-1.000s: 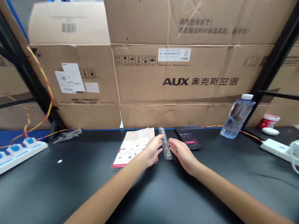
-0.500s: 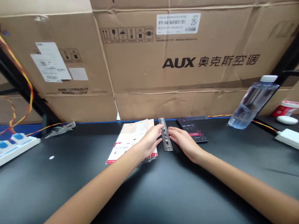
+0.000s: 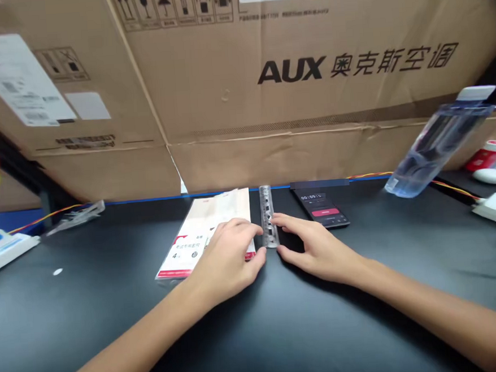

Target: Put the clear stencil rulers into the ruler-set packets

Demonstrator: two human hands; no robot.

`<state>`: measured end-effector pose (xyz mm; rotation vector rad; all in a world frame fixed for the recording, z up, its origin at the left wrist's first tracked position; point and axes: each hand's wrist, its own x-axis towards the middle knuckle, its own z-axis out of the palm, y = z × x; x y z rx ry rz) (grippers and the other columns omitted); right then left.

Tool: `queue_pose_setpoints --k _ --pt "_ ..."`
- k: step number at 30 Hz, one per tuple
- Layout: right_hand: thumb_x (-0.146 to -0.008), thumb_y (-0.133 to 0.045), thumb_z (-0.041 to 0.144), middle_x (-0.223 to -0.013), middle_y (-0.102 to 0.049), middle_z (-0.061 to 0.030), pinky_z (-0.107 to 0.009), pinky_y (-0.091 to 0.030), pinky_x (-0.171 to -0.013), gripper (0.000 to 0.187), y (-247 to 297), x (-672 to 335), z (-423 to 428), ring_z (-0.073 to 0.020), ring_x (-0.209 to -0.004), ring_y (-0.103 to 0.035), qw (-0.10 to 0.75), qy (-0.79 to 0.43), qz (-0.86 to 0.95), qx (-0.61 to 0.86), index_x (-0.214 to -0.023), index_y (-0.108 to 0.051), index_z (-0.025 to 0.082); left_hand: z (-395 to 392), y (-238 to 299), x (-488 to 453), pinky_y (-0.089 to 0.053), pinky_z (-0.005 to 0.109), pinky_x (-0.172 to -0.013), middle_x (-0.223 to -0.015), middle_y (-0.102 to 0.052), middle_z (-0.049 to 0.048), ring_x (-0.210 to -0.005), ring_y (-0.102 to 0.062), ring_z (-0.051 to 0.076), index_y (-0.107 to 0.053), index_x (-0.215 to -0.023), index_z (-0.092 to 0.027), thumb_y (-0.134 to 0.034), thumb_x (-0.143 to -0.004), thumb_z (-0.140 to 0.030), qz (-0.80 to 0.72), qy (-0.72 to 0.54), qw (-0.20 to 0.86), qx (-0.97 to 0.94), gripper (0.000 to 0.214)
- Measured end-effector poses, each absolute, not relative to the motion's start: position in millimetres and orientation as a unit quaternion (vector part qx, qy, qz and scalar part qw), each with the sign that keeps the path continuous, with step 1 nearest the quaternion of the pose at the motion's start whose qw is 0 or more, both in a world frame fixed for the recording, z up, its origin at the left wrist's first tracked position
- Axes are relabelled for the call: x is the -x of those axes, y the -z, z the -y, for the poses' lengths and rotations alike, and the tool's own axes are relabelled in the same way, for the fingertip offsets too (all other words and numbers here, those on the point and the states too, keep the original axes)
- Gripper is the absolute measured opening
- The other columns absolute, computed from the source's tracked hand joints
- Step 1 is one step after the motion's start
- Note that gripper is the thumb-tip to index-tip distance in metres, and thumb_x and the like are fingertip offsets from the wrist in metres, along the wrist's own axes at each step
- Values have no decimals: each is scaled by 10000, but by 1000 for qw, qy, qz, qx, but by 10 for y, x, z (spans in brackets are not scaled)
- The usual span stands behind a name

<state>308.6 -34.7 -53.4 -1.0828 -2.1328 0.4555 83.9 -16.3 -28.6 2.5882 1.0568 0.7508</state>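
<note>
Left hand (image 3: 225,261) at nine o'clock and right hand (image 3: 316,249) at three, both loosely spread and clasping nothing, press fingertips against the flat-lying ruler (image 3: 268,218) at twelve; lifting it likely needs an edge pinch.

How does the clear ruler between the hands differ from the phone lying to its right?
The ruler is clear and narrow; the phone is black and wider. The phone's screen is lit, with a red bar; the ruler bears small marks. Fingers of the left hand and right hand touch the ruler; the phone lies untouched. Both lie flat on the black table.
</note>
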Motion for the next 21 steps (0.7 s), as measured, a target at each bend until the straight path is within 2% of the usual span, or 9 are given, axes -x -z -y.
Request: queue_pose_setpoints --k 5,11,17,21 --pt "-890 -575 159 -1382 -639 -46 -383 -523 -1055 451 579 -3086 316 -250 -1223 -642 348 -167 819 426 -1324 -617 271 72 457 -884 -403 415 -1020 -1089 -731 51 -1100 -626 252 -676 -1037 -233 -620 -911 -253 -346 -239 124 -899 140" --pt "-859 -598 154 -1395 -624 -70 -398 -573 -1018 402 680 -3069 343 -274 -1232 -642 378 -199 785 448 -1244 -672 244 50 508 -941 -402 395 -982 -994 -750 22 -957 -674 222 -672 -967 -242 -555 -937 -187 -344 -248 124 -897 132" --pt "-841 -585 126 -1283 -683 -47 -351 -589 -1001 363 694 -3021 366 -244 -1167 -682 415 -248 755 444 -1169 -696 237 61 549 -981 -409 384 -988 -904 -757 6 -817 -665 199 -680 -942 -227 -530 -939 -164 -340 -265 120 -895 162" --pt "-834 -591 120 -1302 -678 -52 -345 -587 -1003 377 686 -3022 370 -241 -1160 -687 419 -261 749 443 -1179 -699 224 98 565 -995 -428 373 -1006 -960 -765 19 -902 -669 227 -685 -1016 -245 -525 -948 -197 -361 -272 136 -881 181"
